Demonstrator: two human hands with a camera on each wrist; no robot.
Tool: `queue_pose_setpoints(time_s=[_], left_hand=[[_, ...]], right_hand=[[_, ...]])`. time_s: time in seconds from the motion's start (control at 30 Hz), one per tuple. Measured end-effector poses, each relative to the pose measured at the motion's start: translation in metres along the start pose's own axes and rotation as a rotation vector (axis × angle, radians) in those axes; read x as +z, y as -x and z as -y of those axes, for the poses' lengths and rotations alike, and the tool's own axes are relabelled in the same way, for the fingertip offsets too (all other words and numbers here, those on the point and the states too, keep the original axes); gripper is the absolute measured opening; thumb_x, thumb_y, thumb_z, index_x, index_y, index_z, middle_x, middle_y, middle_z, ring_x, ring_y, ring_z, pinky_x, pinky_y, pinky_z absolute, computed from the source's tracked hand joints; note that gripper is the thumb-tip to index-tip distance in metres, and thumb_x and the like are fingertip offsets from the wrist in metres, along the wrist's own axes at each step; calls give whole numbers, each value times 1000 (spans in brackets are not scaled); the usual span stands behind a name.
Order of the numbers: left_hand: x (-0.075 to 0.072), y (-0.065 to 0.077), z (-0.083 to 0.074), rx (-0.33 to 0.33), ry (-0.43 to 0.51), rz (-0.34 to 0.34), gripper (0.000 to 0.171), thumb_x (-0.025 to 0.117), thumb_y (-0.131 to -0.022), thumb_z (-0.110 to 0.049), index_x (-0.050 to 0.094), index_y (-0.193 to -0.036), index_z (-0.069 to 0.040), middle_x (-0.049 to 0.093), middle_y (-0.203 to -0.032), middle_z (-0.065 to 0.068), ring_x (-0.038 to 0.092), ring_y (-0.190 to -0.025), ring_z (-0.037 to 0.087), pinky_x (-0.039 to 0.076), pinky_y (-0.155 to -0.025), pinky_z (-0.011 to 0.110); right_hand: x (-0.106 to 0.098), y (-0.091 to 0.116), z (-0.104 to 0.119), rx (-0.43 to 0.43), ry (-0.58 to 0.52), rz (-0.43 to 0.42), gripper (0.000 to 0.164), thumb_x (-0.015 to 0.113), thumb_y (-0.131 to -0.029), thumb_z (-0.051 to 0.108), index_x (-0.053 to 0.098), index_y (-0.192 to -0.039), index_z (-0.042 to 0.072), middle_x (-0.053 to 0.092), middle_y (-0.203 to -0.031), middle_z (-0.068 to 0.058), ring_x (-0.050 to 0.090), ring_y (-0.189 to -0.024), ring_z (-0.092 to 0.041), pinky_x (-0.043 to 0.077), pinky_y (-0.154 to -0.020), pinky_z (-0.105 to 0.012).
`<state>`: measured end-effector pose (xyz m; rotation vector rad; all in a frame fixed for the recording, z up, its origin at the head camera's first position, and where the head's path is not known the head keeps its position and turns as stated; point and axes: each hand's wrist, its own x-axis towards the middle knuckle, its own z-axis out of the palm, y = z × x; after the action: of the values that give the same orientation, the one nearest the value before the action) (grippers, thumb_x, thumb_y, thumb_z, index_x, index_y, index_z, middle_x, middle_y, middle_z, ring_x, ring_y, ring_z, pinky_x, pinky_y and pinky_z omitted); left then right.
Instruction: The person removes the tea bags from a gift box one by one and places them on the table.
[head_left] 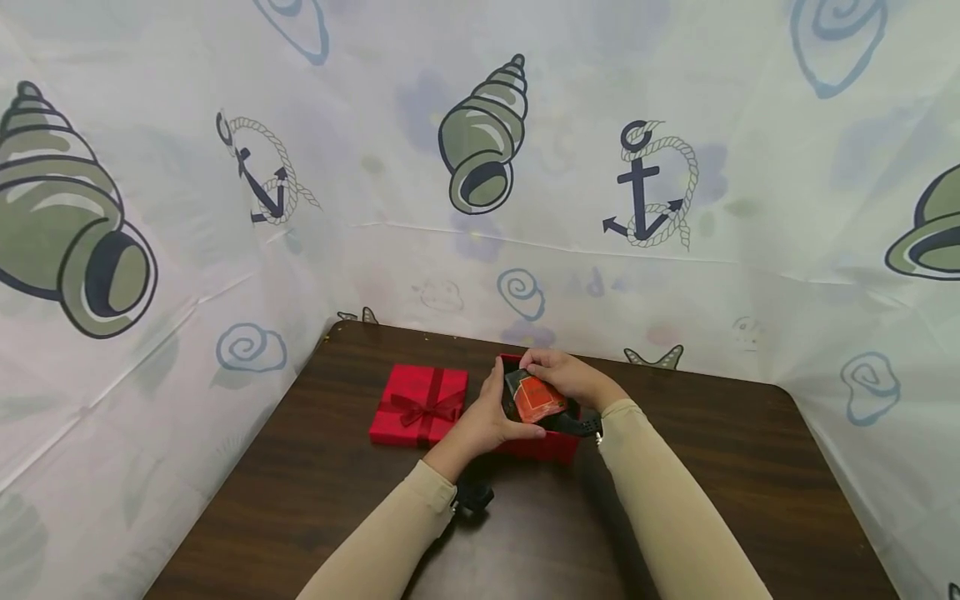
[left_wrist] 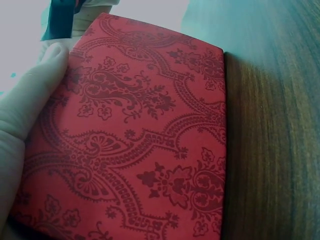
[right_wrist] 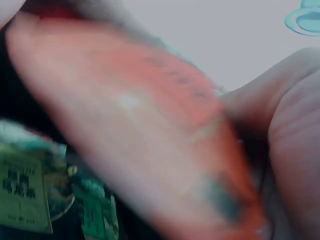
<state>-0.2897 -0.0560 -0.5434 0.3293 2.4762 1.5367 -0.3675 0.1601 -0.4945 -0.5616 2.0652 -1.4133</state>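
Observation:
A red patterned box [head_left: 543, 447] stands uncovered on the table. My left hand [head_left: 487, 417] rests at its left front corner, fingers straight along the left side and thumb stretched along the front. In the left wrist view the thumb [left_wrist: 37, 90] lies against the top edge of the box wall [left_wrist: 130, 120]. My right hand [head_left: 566, 375] pinches an orange packet [head_left: 538, 400] over the box opening; its fingertips are partly hidden. The packet [right_wrist: 125, 120] is blurred in the right wrist view. Below it show dark packets with green labels [right_wrist: 22, 192].
Left of the box lies a red lid [head_left: 401, 383] with a dark red ribbon bow. The dark wooden table [head_left: 720, 467] meets a white curtain [head_left: 570, 225] printed with shells and anchors at its back and sides. Black wrist cameras [head_left: 474, 497] sit at both cuffs.

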Motion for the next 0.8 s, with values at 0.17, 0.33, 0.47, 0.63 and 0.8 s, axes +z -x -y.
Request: queue_pose_setpoints(time_s=[0.17, 0.33, 0.47, 0.63, 0.8], left_hand=[[0, -1, 2, -4, -9, 7, 147, 97, -80, -47, -12, -176, -25, 5, -185, 13, 21, -168, 42, 37, -128, 64], [0, -1, 3, -3, 0, 1, 146, 97, -80, -47, -11, -176, -27, 6, -185, 12, 21, -167, 42, 37, -128, 65], [0, -1, 2, -11, -5, 8, 145, 96, -81, -48, -12, -176, -29, 5, -185, 12, 22, -167, 43, 38, -127, 67], [0, 0, 2, -18, -13, 6, 146, 96, -79, -52, -11, -176, -29, 5, -185, 13, 19, -169, 43, 36, -127, 68], [-1, 1, 2, -18, 9, 3, 147, 97, -78, -52, -10, -176, -28, 7, -185, 13, 20, -168, 43, 36, -127, 69]], right_hand=[[-1, 1, -3, 21, -20, -56, 29, 50, -117, 39, 63, -130, 17, 60, -109, -8, 65, -91, -22, 61, -80, -30], [-1, -1, -6, -21, -38, -45, 37, 68, -109, 40, 60, -135, 15, 64, -113, -10, 68, -96, -21, 63, -85, -30], [0, 0, -9, -40, -84, -44, 42, 77, -104, 32, 58, -133, 9, 70, -113, -12, 74, -94, -23, 66, -86, -35], [2, 3, -11, -69, -95, -91, 52, 73, -106, 40, 56, -140, 4, 74, -110, -10, 76, -95, -21, 66, -87, -34], [6, 8, -13, -120, -119, -197, 46, 82, -100, 33, 56, -126, 5, 68, -105, -11, 72, -89, -22, 68, -83, -37]])
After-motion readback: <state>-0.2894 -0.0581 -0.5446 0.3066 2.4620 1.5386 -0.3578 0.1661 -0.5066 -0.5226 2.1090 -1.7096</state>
